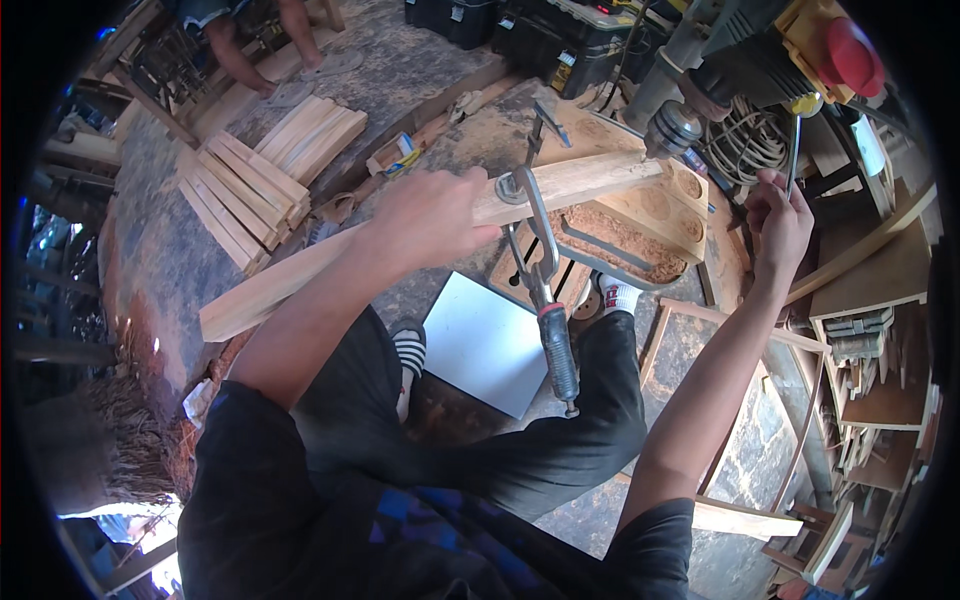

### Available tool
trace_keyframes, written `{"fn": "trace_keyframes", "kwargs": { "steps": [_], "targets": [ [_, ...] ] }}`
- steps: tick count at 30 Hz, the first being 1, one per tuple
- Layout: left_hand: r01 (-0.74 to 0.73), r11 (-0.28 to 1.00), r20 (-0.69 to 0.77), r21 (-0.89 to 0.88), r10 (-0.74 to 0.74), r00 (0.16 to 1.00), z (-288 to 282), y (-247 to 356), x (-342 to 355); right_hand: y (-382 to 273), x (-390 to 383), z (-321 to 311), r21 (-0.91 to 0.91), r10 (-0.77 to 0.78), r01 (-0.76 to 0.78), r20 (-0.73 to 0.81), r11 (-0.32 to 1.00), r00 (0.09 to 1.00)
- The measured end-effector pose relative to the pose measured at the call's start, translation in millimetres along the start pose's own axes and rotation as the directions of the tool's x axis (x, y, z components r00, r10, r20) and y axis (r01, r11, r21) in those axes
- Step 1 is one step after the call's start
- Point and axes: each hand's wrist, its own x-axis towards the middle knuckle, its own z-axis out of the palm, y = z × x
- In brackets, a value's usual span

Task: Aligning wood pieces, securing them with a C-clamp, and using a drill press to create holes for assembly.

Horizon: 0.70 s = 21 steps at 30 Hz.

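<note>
My left hand [430,212] is closed over a long pale wooden board [270,285], which slants up to the right across the work. A locking C-clamp [543,245] grips the board just right of that hand, its handle hanging down toward my knee. The board's far end lies under the chuck [672,128] of a drill press; the bit's tip is hard to make out. My right hand [778,228] is raised, its fingers closed on the metal feed lever [796,150] of the press. Beneath the board is a wooden table with a shavings-filled recess [620,235].
Wooden strips [250,190] lie stacked on the floor at left. A white panel [485,345] rests between my feet. Black toolboxes [560,40] stand at the back, near a coiled cable [750,140]. Shelving [880,370] with wood pieces lines the right. Another person's legs [240,50] show far left.
</note>
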Motion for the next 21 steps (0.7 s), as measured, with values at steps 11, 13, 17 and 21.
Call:
{"fn": "trace_keyframes", "kwargs": {
  "steps": [11,13,17,21],
  "targets": [
    [0.006,1.000,0.022,0.012,-0.007,1.000,-1,0,2,28,29,10,0.012,-0.003,0.003,-0.020,1.000,1.000],
    [0.016,1.000,0.037,0.008,-0.017,0.999,-2,0,1,32,37,12,-0.016,0.028,-0.028,-0.030,0.999,0.999],
    [0.017,1.000,0.029,-0.001,-0.017,0.999,-2,0,1,38,57,18,-0.039,-0.005,0.004,-0.029,0.999,1.000],
    [-0.003,1.000,0.004,-0.008,0.003,1.000,-1,-1,1,47,77,21,-0.140,-0.056,0.050,-0.042,0.989,0.998]
  ]
}}
